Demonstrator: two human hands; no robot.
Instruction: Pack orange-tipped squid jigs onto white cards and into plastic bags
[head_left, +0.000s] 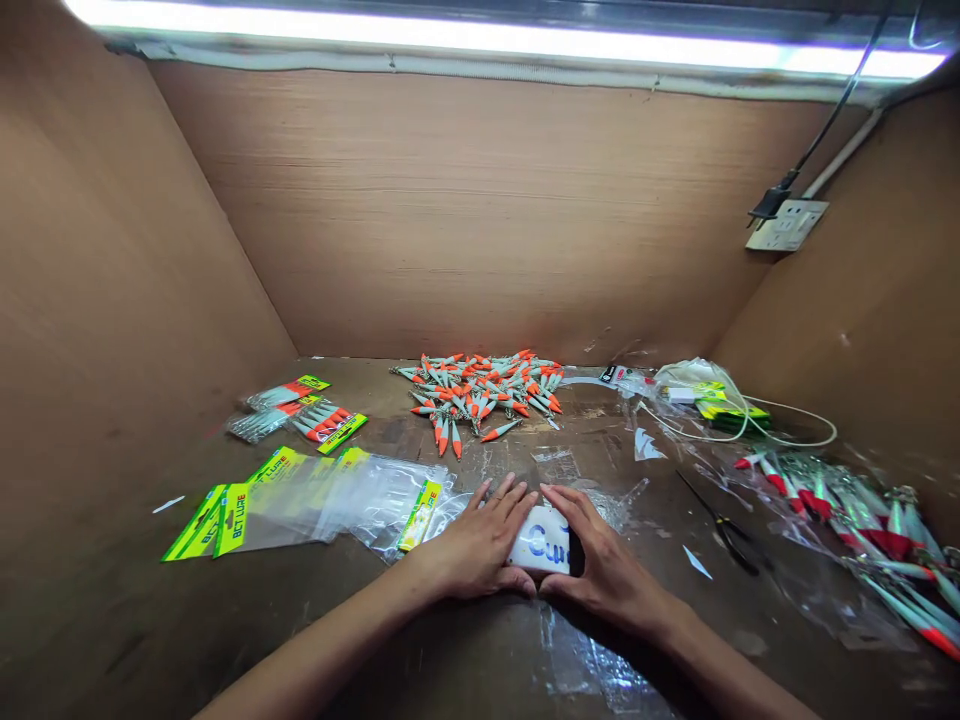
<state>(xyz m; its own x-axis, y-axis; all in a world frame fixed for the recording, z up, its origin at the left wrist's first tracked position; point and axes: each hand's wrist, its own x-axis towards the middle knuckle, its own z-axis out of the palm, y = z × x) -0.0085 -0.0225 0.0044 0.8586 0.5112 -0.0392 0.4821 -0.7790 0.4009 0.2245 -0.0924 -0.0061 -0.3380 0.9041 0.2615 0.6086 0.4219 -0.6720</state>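
My left hand (480,545) and my right hand (604,565) lie side by side on the brown table, cupped around a small white object with blue lettering (541,540). Both hands touch its sides, fingers together and curved over it. Just beyond my fingertips lies crumpled clear plastic (559,465). Farther back sits a heap of orange-and-grey fishing lures (484,395). To the left of my left hand lie empty clear bags with yellow-green header cards (300,495).
Filled lure packs (315,415) lie at the back left. Black pliers (724,525) rest right of my hands, with red-and-silver lures (862,520) beyond them. A white cable and packets (712,400) lie at the back right. Brown board walls enclose the table; a wall socket (787,225) hangs on the right.
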